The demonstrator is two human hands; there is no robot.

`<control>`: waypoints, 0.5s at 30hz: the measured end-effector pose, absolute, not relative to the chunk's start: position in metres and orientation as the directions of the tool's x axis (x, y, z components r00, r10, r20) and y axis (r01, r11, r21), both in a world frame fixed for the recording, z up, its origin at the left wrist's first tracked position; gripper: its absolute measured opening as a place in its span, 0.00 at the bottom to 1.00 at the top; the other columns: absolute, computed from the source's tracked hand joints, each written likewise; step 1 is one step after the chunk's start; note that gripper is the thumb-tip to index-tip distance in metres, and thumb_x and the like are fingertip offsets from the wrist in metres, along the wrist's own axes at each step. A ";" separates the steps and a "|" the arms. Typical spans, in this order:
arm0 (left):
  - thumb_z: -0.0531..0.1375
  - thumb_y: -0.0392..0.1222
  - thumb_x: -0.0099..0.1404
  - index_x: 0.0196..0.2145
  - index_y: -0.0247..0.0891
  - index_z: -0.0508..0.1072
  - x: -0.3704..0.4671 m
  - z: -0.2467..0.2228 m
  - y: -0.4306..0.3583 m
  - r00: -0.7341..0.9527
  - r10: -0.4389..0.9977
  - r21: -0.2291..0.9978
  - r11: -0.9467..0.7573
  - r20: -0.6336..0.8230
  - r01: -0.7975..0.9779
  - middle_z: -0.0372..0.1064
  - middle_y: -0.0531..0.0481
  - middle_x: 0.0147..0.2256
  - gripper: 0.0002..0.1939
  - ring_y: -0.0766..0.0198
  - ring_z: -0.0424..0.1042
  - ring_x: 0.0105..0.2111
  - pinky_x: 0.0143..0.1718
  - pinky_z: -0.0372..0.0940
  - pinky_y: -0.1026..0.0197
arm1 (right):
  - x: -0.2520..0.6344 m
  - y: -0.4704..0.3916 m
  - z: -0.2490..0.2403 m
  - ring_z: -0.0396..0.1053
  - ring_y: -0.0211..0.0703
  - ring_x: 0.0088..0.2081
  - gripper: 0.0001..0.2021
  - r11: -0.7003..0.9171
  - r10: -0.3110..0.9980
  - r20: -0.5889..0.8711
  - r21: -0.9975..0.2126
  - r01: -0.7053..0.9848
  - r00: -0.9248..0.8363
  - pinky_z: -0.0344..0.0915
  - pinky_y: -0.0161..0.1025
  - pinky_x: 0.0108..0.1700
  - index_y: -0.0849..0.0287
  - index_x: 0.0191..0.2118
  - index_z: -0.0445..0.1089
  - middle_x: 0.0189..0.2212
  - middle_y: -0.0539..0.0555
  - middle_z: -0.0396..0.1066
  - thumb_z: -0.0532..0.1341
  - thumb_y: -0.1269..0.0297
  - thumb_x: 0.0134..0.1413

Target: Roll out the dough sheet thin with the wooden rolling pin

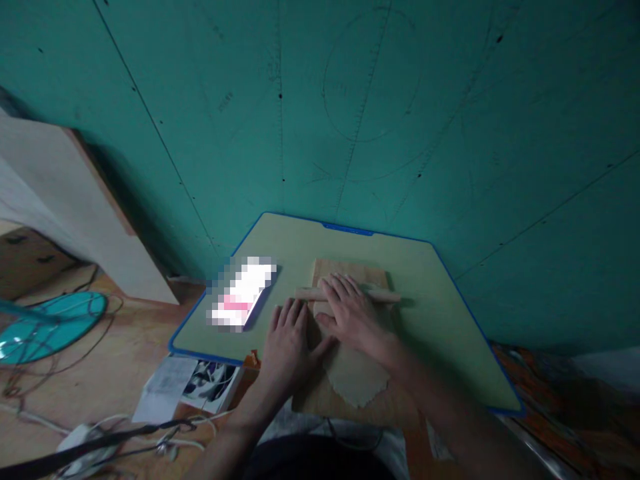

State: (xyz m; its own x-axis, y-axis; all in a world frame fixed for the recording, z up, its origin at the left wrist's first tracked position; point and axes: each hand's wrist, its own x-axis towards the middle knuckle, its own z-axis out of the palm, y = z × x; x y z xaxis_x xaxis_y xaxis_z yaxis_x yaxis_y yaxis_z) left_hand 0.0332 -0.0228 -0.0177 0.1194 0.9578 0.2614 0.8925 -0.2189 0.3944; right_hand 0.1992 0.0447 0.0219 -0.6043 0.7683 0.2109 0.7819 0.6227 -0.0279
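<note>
A wooden board (325, 403) lies on a pale table with a blue rim. Flattened dough (357, 380) with a ragged near edge is spread over it. Across the far part of the dough rests a wooden rolling pin (387, 295). My right hand (350, 310) lies over the pin's middle, fingers extended forward and not wrapped round it. To the left, my left hand (293, 340) rests at the board's left edge, its fingers spread near the pin's left end and its thumb toward the dough. It holds nothing.
A bright, pixelated phone-like device (245, 293) lies on the table (455, 360) at the left. Behind stands a green wall (350, 133). Below left are papers (165, 387), cables, a power strip (83, 447) and a turquoise round base (55, 327). A pale panel leans at the left.
</note>
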 end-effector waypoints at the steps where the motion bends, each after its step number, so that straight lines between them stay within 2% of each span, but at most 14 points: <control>1: 0.57 0.64 0.66 0.61 0.32 0.67 0.033 -0.018 -0.023 0.117 0.958 0.398 -0.217 0.260 0.891 0.64 0.31 0.63 0.37 0.38 0.59 0.66 0.66 0.52 0.32 | 0.201 0.040 0.021 0.57 0.59 0.67 0.32 0.634 0.759 0.211 -0.022 0.773 -0.616 0.50 0.57 0.69 0.66 0.68 0.58 0.67 0.67 0.61 0.54 0.48 0.68; 7: 0.56 0.68 0.65 0.62 0.29 0.66 0.029 -0.022 -0.021 0.149 0.945 0.351 -0.250 0.290 0.902 0.63 0.28 0.63 0.42 0.36 0.59 0.65 0.65 0.52 0.31 | 0.190 0.077 0.030 0.58 0.59 0.67 0.27 0.599 0.792 0.160 -0.020 0.801 -0.589 0.51 0.56 0.69 0.65 0.66 0.63 0.67 0.68 0.60 0.53 0.53 0.70; 10: 0.56 0.67 0.67 0.63 0.28 0.64 0.024 -0.025 -0.020 0.149 0.940 0.321 -0.249 0.307 0.914 0.63 0.27 0.63 0.41 0.37 0.60 0.65 0.65 0.53 0.32 | 0.185 0.098 0.034 0.57 0.58 0.68 0.28 0.574 0.813 0.146 -0.047 0.817 -0.563 0.53 0.56 0.68 0.63 0.66 0.62 0.68 0.68 0.57 0.55 0.51 0.69; 15: 0.55 0.64 0.69 0.67 0.37 0.60 0.019 -0.024 -0.018 0.176 0.933 0.294 -0.272 0.314 0.916 0.63 0.35 0.64 0.38 0.41 0.59 0.66 0.65 0.55 0.35 | 0.189 0.081 0.024 0.58 0.57 0.67 0.26 0.618 0.779 0.203 -0.086 0.781 -0.594 0.52 0.54 0.69 0.60 0.64 0.65 0.67 0.65 0.60 0.57 0.50 0.67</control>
State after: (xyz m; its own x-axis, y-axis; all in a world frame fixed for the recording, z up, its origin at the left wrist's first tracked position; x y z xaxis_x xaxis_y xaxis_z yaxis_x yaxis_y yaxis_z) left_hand 0.0195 -0.0184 -0.0239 0.1764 0.9330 0.3138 0.9161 -0.2723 0.2944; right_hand 0.1894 0.0806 0.0243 -0.5938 0.7787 0.2028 0.7813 0.6182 -0.0859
